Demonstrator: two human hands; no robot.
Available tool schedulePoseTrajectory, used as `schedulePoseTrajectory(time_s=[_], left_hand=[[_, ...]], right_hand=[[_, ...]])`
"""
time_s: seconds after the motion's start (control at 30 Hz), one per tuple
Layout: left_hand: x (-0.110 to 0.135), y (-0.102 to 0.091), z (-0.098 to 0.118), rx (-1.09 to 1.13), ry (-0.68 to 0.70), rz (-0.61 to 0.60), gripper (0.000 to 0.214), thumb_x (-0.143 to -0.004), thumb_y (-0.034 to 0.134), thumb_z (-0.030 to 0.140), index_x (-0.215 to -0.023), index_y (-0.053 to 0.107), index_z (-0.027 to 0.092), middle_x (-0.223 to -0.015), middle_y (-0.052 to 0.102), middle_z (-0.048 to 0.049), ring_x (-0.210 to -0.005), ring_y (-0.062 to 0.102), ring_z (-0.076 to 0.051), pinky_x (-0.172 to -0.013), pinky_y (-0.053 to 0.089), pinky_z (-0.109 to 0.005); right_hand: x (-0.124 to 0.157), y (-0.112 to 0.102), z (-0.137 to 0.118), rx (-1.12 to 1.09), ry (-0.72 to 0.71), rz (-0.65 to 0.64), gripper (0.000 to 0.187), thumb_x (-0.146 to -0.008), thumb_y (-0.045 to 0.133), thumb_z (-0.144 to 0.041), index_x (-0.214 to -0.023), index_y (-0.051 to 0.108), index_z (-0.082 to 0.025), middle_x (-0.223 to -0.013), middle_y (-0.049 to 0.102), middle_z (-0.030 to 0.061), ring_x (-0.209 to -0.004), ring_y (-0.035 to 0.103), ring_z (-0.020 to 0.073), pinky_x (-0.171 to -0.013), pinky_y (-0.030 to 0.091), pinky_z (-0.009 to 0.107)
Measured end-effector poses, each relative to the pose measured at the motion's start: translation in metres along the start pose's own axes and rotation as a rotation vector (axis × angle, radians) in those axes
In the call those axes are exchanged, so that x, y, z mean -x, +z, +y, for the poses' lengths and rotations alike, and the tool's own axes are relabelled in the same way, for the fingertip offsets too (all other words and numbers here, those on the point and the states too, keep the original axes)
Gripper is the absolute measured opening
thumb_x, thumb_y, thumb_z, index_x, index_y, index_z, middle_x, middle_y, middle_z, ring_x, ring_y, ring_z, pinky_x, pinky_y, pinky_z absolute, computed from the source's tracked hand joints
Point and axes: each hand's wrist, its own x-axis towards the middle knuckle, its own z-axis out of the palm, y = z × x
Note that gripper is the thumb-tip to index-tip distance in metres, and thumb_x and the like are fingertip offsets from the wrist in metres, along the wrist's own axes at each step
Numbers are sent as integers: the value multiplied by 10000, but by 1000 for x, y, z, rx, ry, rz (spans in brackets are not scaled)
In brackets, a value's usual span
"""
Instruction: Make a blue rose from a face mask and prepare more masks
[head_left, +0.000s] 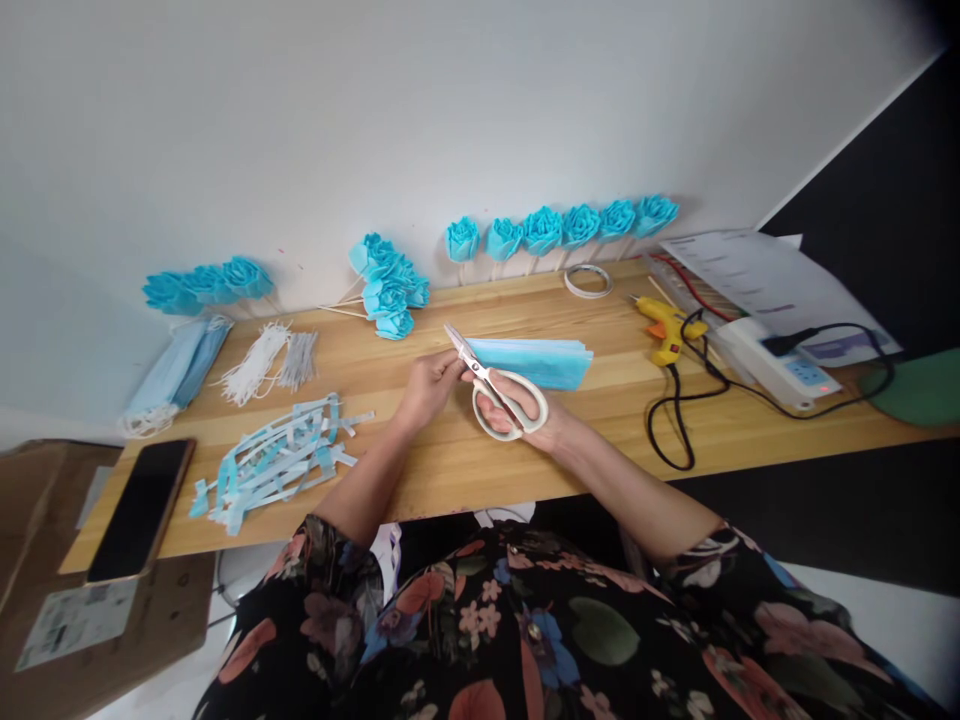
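A pair of scissors with cream handles is in my right hand, its fingers through the loops. The metal blades point up and to the left, and look nearly closed. Close beside the blades, my left hand is closed in a pinch, and what its fingertips hold is too small to make out. Just beyond both hands, flat light-blue mask sheets lie in a stack, their left end partly hidden behind the scissors and fingers. Cut blue and white strips form a loose heap left of my left forearm.
Blue fabric flowers on sticks lean along the wall, with more bunched nearby. Face masks, white ear loops, grey wires and a phone lie left. Tape, a corded glue gun and a power strip sit right.
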Motion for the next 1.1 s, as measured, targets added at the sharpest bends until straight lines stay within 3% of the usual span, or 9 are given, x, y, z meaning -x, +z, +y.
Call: schedulePoseTrajectory(time_s=[0.2,0.47,0.67,0.77,0.83,0.9,0.97,1.0,1.1], left_hand=[[1,2,2,35,-18,-34,296,-881,524,379,-678,560,167,-625,495,25,-625,436,-111,-630,363,-223],[0,3,-3,65,14,-16,306,-886,516,398,-714,606,161,-642,538,10,-647,472,-126,-613,353,-230],[-1,7,-3,8,-40,26,233,-830,561,284,-629,563,167,-581,531,24,-597,480,-115,-604,369,-224],[-5,3,-7,155,-154,111,310,-859,593,360,-619,520,179,-509,448,48,-488,403,-87,-499,315,-207],[-8,-2,-9,267,-247,151,401,-867,614,419,-580,448,192,-459,385,65,-407,330,-66,-429,251,-204],[-10,-7,-9,372,-321,183,442,-863,636,432,-565,409,199,-432,359,74,-362,288,-51,-390,210,-197],[-11,-12,-6,459,-375,203,451,-864,650,425,-564,402,197,-422,344,80,-346,258,-38,-370,186,-184],[-12,-14,-4,491,-395,205,459,-865,656,421,-561,398,196,-419,335,83,-343,245,-33,-363,181,-177],[-12,-18,-1,540,-418,197,470,-872,661,406,-549,396,190,-416,316,86,-343,230,-26,-353,179,-165]], right_hand=[[-1,4,1,-101,-11,-113,412,-838,738,-535,-1026,640,-183,-740,625,8,-606,520,114,-546,429,242],[-3,7,-10,-25,12,-23,419,-796,763,-531,-982,647,-174,-639,574,-24,-490,411,76,-438,291,205],[4,17,-13,135,-10,-16,512,-789,732,-615,-1036,651,-175,-621,537,-43,-448,342,53,-404,219,198],[9,9,-33,400,-179,22,523,-803,732,-566,-1167,626,-206,-702,568,-33,-510,434,87,-446,319,223],[9,-9,-55,707,-360,213,589,-766,786,-455,-1267,574,-229,-794,628,-18,-636,555,129,-564,424,248],[8,-36,-76,1058,-451,513,600,-801,743,-385,-1333,523,-218,-918,699,33,-785,640,192,-676,472,296],[7,-65,-89,1431,-360,769,466,-855,662,-328,-1291,568,-191,-1021,736,99,-897,677,255,-754,477,343],[8,-77,-91,1599,-261,825,425,-873,630,-310,-1276,590,-184,-1038,745,125,-930,687,286,-771,474,361],[11,-99,-91,1916,-46,814,396,-915,566,-295,-1285,620,-165,-1112,749,177,-1002,697,328,-788,472,376]])
